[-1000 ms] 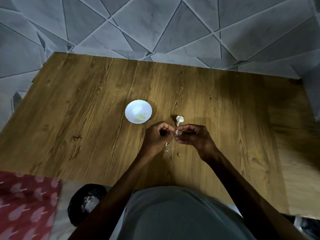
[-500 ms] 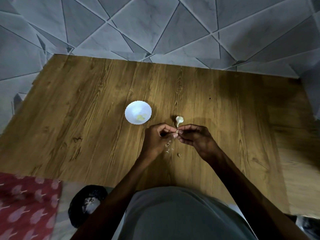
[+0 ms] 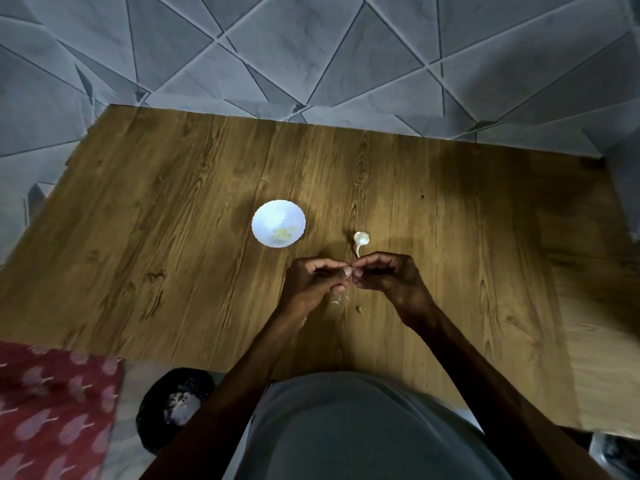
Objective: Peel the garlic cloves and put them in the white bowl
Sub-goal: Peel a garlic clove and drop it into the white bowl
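Nearest me, peel scraps (image 3: pixel 337 299) lay on the counter (image 3: pixel 173 271) beneath the hands, which had drawn together over the last second. The fingers of the left hand (image 3: pixel 311 282) and the right hand (image 3: pixel 391 277) met tip to tip, both pinching a garlic clove (image 3: pixel 352 271) so hidden that I could not tell its long axis, and I judged the peeling unfinished. Just beyond lay a loose garlic piece (image 3: pixel 361 240), long axis running near to far, thin tail toward the hands and fat end away, and farther left the white bowl (image 3: pixel 263 216) held a few peeled cloves (image 3: pixel 284 233).
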Motion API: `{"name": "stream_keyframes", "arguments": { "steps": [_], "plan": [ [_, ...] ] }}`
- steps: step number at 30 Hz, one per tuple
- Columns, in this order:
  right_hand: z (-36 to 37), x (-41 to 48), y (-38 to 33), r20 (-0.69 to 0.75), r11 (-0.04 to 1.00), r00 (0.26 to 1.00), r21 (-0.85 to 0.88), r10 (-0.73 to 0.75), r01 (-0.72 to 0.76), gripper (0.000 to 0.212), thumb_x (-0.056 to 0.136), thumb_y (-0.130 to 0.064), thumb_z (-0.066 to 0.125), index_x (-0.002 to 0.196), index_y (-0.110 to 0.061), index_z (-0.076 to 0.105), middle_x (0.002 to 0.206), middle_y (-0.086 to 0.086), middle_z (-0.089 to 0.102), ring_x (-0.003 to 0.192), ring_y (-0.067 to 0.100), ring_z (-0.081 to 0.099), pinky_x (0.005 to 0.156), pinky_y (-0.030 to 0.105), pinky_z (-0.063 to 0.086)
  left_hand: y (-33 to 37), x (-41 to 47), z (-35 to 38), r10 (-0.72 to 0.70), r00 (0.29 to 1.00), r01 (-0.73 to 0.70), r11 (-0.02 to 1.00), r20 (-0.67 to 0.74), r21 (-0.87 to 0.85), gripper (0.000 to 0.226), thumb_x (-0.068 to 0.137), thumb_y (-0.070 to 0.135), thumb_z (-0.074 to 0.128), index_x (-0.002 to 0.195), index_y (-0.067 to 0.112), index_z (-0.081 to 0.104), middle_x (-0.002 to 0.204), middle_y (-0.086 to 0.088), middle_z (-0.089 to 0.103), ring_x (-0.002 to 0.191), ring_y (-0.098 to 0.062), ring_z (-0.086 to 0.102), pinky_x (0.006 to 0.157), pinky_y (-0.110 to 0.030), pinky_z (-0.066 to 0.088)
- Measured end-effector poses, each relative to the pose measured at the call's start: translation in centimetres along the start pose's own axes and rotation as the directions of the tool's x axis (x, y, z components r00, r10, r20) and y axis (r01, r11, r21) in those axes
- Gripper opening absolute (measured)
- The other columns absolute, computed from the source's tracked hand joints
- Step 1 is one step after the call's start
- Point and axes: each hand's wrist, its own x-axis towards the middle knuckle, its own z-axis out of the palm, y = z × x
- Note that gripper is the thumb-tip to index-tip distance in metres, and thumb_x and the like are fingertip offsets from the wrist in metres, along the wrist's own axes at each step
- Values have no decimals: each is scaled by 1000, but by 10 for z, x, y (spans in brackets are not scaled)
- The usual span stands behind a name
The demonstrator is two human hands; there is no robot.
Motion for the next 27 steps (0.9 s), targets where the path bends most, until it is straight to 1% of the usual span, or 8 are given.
{"name": "stream_keyframes", "arguments": {
  "steps": [4,7,9,10,13,16,22,27],
  "plan": [
    [5,0,-2,-41,1000,999,-16,-17,17,22,83,3,72,105,2,71,94,17,75,91,33,72,78,35,60,4,0,0,88,995,-85,994,-43,68,13,85,12,75,96,4,75,78,-10,75,73,-26,74,73,-41,61],
    [5,-1,-4,-62,999,997,-29,-40,38,22,83,0,72,105,3,71,94,17,75,90,31,73,78,36,60,7,1,-1,90,996,-90,994,2,60,11,86,8,72,95,1,74,81,-13,74,76,-25,74,74,-39,61],
    [5,-2,-5,-77,996,995,-68,-57,52,21,83,-1,73,104,3,72,93,15,76,88,29,73,78,37,61,9,1,-3,89,995,-92,993,51,69,8,88,5,69,94,4,73,83,-11,74,78,-23,74,76,-38,61],
    [6,-2,-5,-87,995,994,-90,-60,52,20,83,-1,73,103,2,72,91,13,76,87,28,73,77,36,61,10,1,-3,100,993,-106,989,64,106,8,88,5,69,94,7,73,84,-8,75,78,-20,74,75,-38,61],
    [9,-2,-6,-124,992,991,-116,-56,41,17,83,0,74,100,0,74,86,10,76,81,24,74,72,32,60,13,0,-3,173,984,-178,925,44,336,9,83,12,73,90,17,74,81,6,74,74,-4,70,72,-32,61],
    [14,-2,-7,-171,986,982,-157,-76,49,15,83,-1,75,97,-3,76,83,8,76,77,22,74,70,31,60,14,1,-3,252,967,-244,858,42,453,9,81,17,72,89,17,74,78,11,72,72,2,66,70,-28,58],
    [19,0,-9,-176,970,977,-232,-122,79,13,83,-3,75,96,-5,76,82,4,76,75,19,74,70,32,61,16,3,-5,278,960,-261,829,41,495,11,81,22,70,87,13,73,75,9,72,68,0,66,66,-33,57],
    [23,2,-10,-173,972,980,-225,-100,60,14,82,0,75,95,-5,76,84,4,76,77,16,74,71,30,60,14,4,-8,182,982,-182,889,39,421,9,79,21,68,85,15,71,72,7,72,65,-5,69,65,-39,59]
  ]
}}
